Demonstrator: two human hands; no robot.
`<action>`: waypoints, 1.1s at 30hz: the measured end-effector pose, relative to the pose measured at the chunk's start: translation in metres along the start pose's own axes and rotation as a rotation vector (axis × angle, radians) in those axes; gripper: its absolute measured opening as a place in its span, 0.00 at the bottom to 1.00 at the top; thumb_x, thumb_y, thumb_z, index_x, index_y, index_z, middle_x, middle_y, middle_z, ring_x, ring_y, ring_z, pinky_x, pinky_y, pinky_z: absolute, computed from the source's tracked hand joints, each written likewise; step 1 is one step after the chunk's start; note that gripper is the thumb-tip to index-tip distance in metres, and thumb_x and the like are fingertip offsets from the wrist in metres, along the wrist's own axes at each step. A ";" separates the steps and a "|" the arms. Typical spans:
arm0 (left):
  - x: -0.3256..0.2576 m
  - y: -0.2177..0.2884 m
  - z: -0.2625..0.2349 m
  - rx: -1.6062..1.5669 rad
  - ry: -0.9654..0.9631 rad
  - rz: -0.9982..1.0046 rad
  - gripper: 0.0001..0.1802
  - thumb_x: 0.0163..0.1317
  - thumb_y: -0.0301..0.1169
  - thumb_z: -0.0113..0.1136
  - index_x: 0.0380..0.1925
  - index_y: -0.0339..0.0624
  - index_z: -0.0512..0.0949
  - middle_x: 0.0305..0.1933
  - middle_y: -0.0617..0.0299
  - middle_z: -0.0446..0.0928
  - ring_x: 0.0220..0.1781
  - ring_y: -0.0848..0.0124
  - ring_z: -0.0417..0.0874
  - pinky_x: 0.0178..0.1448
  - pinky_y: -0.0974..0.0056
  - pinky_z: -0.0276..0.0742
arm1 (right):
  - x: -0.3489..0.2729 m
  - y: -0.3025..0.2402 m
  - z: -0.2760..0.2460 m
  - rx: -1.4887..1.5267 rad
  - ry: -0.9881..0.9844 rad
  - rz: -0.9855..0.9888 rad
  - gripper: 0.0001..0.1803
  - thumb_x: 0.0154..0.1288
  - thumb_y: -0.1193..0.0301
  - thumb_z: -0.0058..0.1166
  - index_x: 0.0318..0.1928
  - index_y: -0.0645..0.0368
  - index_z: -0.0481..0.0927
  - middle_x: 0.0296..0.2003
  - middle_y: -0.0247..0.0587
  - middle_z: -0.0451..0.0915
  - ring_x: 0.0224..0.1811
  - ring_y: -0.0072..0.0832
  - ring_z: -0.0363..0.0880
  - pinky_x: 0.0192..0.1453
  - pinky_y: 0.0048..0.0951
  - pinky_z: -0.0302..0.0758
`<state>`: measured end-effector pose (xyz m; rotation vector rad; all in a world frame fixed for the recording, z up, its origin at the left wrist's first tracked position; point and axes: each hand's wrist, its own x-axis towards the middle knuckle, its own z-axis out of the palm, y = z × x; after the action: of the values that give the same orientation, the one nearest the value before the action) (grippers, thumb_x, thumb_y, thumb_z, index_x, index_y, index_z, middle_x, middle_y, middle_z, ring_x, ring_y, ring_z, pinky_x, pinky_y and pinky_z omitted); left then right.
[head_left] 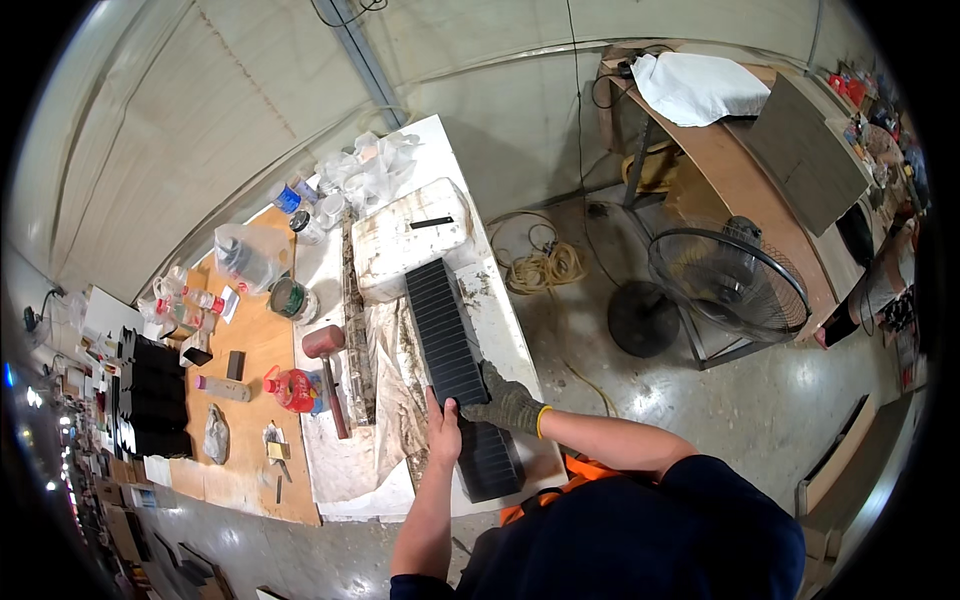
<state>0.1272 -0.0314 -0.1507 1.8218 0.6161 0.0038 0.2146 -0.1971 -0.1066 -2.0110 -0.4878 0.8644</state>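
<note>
A long row of thin black strips (445,325), set side by side like ribs, lies on the white-topped table in front of me. Its near part is a darker, smoother black section (490,465). My bare left hand (443,430) grips the row's left edge, its fingers along the side and the thumb near the top. On the opposite edge, my right hand (508,405), in a grey-green knitted glove with a yellow cuff, is closed around the row. My right fingertips are partly hidden against the black pieces. One loose black strip (432,222) rests on a stained white block (415,240) beyond the row.
Left of the row lie a stained cloth (385,400), a mallet (324,343), a red jug (290,388) and an open can (290,300). Stacked black parts (150,395) stand farther left. To the right are a floor fan (735,280), a coiled hose (545,265) and another table (720,165).
</note>
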 end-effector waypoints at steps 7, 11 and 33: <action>-0.003 0.006 0.004 0.009 -0.016 0.030 0.37 0.73 0.42 0.44 0.72 0.33 0.43 0.74 0.43 0.51 0.74 0.58 0.56 0.73 0.64 0.53 | 0.004 0.008 -0.001 -0.064 -0.008 -0.017 0.65 0.51 0.38 0.59 0.71 0.73 0.42 0.70 0.65 0.52 0.72 0.47 0.56 0.72 0.34 0.58; 0.004 0.020 -0.003 0.058 -0.054 0.018 0.39 0.72 0.44 0.46 0.72 0.33 0.43 0.75 0.42 0.50 0.76 0.55 0.52 0.75 0.63 0.47 | 0.011 0.011 -0.003 -0.071 0.041 -0.051 0.64 0.51 0.40 0.60 0.71 0.73 0.42 0.70 0.65 0.51 0.73 0.47 0.55 0.73 0.34 0.57; 0.069 0.011 -0.002 0.062 -0.055 0.137 0.41 0.72 0.50 0.42 0.72 0.32 0.43 0.76 0.44 0.45 0.79 0.56 0.44 0.77 0.63 0.40 | 0.047 0.001 -0.011 0.036 0.089 -0.076 0.67 0.46 0.41 0.64 0.71 0.73 0.42 0.69 0.65 0.54 0.72 0.49 0.55 0.72 0.35 0.57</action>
<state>0.1905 -0.0039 -0.1606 1.9144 0.4564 0.0261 0.2547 -0.1748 -0.1213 -1.9755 -0.4912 0.7295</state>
